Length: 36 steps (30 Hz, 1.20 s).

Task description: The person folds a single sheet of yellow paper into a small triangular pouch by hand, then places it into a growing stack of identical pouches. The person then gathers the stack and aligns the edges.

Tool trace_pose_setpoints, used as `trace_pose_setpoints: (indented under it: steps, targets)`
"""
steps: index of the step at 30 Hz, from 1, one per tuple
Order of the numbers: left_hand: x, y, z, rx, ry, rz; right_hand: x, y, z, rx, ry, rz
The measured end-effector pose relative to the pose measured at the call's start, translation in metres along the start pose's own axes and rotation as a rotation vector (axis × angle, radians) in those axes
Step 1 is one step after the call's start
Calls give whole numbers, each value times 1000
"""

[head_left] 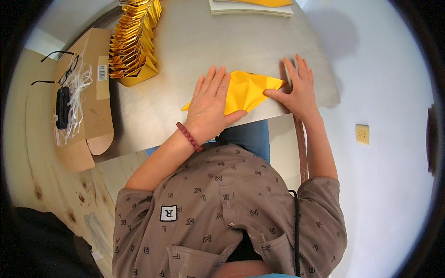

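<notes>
Our left hand [207, 99] lies flat across the folded gold paper's left side; our right hand [299, 88], spread wide, thumbs the folded gold paper [248, 93] near its right tip.

Room beyond yellow paper [248, 92], stack [134, 44] left

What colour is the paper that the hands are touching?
The paper is bright golden yellow; the head view shows it best.

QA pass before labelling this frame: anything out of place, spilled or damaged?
Mildly odd: open eyeglasses lie beside tangled clear strips on the cardboard box at left, an untidy spot for eyewear. No spill shows, and the wrinkled yellow paper under the left hand has no visible tear.
</notes>
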<state>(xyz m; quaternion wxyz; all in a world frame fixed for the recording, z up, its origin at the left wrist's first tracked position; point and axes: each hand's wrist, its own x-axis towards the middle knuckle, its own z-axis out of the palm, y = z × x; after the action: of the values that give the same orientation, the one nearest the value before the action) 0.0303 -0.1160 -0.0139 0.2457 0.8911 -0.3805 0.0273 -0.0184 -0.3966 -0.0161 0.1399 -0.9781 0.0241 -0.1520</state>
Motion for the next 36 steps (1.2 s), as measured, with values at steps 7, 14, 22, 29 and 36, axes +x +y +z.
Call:
trace_pose_setpoints:
  steps: [7,14,22,29,36]
  targets:
    - [-1,-4,4,14,3,7,4,22,-6,83,79,184]
    - [-3,-4,8,-8,48,13,6,-55,-1,274,158,-340]
    - [-4,-2,8,-13,67,9,14,-91,22,253,42,-324]
    - [-16,-2,-3,112,45,74,12,-89,24,232,21,-302]
    - [-70,-25,-49,213,-61,-2,12,-90,23,221,3,-287]
